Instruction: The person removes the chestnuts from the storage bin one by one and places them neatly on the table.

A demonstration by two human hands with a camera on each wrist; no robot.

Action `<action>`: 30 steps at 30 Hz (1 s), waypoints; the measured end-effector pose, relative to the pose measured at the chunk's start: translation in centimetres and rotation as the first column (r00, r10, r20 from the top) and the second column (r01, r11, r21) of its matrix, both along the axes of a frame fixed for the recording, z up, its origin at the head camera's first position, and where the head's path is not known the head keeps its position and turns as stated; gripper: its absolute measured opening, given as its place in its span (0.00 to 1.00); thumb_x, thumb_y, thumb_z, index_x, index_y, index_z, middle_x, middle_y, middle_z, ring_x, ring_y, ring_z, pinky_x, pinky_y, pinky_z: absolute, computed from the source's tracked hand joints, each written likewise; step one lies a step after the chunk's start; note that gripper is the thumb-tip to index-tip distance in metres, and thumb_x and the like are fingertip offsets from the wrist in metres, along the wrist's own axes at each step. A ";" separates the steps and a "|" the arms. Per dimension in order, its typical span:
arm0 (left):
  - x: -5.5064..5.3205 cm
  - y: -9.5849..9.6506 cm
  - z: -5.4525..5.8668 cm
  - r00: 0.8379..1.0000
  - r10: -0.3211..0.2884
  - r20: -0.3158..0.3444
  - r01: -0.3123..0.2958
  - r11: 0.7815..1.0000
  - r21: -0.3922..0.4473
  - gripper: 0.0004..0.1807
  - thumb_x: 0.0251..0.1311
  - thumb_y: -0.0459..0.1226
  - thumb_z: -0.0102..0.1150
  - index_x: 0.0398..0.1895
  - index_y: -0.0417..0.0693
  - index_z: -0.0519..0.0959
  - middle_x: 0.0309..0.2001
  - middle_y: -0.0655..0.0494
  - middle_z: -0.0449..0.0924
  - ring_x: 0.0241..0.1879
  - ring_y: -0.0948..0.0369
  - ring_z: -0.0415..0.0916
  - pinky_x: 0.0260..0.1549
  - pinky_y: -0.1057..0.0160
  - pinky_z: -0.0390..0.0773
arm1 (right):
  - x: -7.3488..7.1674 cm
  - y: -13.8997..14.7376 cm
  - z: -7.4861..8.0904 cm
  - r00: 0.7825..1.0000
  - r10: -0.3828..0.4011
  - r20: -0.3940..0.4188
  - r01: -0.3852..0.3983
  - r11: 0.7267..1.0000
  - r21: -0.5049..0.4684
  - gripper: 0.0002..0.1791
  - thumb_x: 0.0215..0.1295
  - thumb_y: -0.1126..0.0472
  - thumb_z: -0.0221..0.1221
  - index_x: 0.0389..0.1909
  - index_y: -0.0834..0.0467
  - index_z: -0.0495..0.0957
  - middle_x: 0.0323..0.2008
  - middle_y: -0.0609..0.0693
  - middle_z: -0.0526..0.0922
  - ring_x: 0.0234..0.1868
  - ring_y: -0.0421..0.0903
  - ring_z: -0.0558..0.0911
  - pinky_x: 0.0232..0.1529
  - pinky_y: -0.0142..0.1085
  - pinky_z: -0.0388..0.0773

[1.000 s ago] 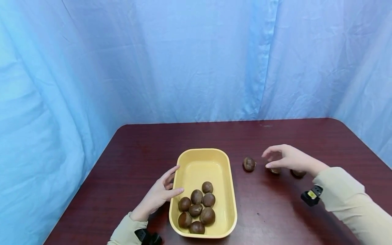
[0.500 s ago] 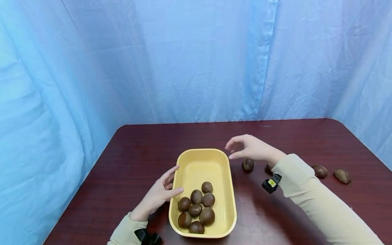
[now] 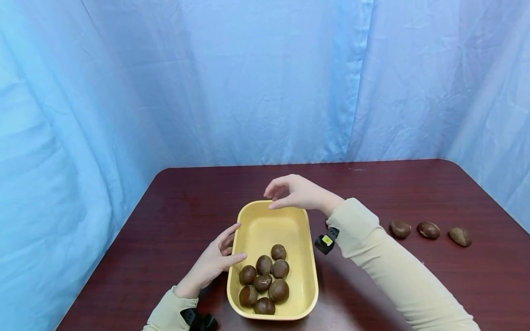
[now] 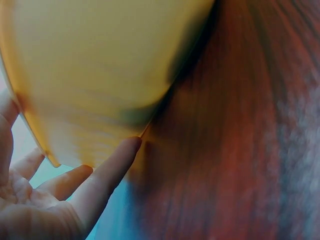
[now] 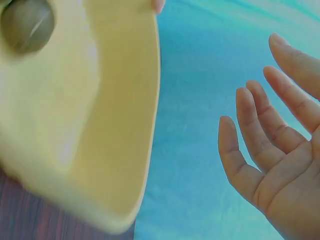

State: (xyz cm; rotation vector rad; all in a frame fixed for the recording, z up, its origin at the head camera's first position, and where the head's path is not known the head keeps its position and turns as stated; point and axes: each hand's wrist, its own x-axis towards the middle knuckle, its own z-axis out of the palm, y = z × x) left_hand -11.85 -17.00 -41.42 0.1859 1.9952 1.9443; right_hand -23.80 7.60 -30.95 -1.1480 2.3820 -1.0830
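A yellow rectangular tray (image 3: 313,257) lies on the table in the head view, with several brown chestnuts (image 3: 279,290) gathered in its near half. My left hand (image 3: 214,262) holds the tray's left side, thumb over the rim. Its fingertips (image 4: 131,144) meet the outer wall in the left wrist view. Over the tray's far right corner hovers my right hand (image 3: 298,193), fingers loosely bent. The right wrist view shows that palm (image 5: 290,175) bare, beside the tray wall, with one blurred chestnut (image 5: 27,25) inside the tray.
Three loose chestnuts (image 3: 428,230) lie in a row on the dark red table (image 3: 198,193) at the right. A bit of another chestnut (image 3: 327,222) peeks out beside my right cuff; the sleeve (image 3: 385,257) covers what is behind it. Blue curtains (image 3: 265,82) hang around the table.
My right hand has swept left, from above the loose chestnuts to over the tray's far corner, uncovering the chestnuts at the right. My left hand, the tray and its chestnuts have stayed put.
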 end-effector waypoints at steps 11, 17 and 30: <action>0.1 0.0 0.1 1.000 -0.007 0.015 0.007 1.000 0.006 0.44 0.61 0.31 0.59 0.75 0.49 0.45 0.73 0.38 0.49 0.55 0.49 0.73 0.35 0.60 0.81 | 1.5 -4.6 -1.5 0.995 0.076 0.066 -0.078 0.997 0.020 0.15 0.59 0.59 0.65 0.45 0.60 0.80 0.44 0.53 0.82 0.44 0.42 0.81 0.47 0.34 0.77; 0.3 -0.2 0.0 1.000 -0.006 0.003 0.006 1.000 0.005 0.43 0.60 0.32 0.59 0.75 0.49 0.46 0.72 0.36 0.50 0.57 0.48 0.72 0.36 0.57 0.81 | 1.9 -4.8 -3.4 0.986 0.091 0.137 -0.107 0.988 0.113 0.17 0.57 0.60 0.66 0.47 0.61 0.79 0.47 0.54 0.81 0.47 0.48 0.80 0.46 0.32 0.76; 0.5 -0.3 -0.2 1.000 -0.007 0.001 0.007 1.000 0.013 0.45 0.59 0.32 0.61 0.75 0.50 0.47 0.72 0.37 0.49 0.55 0.50 0.73 0.33 0.61 0.81 | 2.3 -4.8 -5.4 0.986 0.068 0.154 -0.127 0.901 0.416 0.27 0.46 0.60 0.73 0.50 0.51 0.78 0.50 0.50 0.79 0.52 0.49 0.77 0.52 0.39 0.74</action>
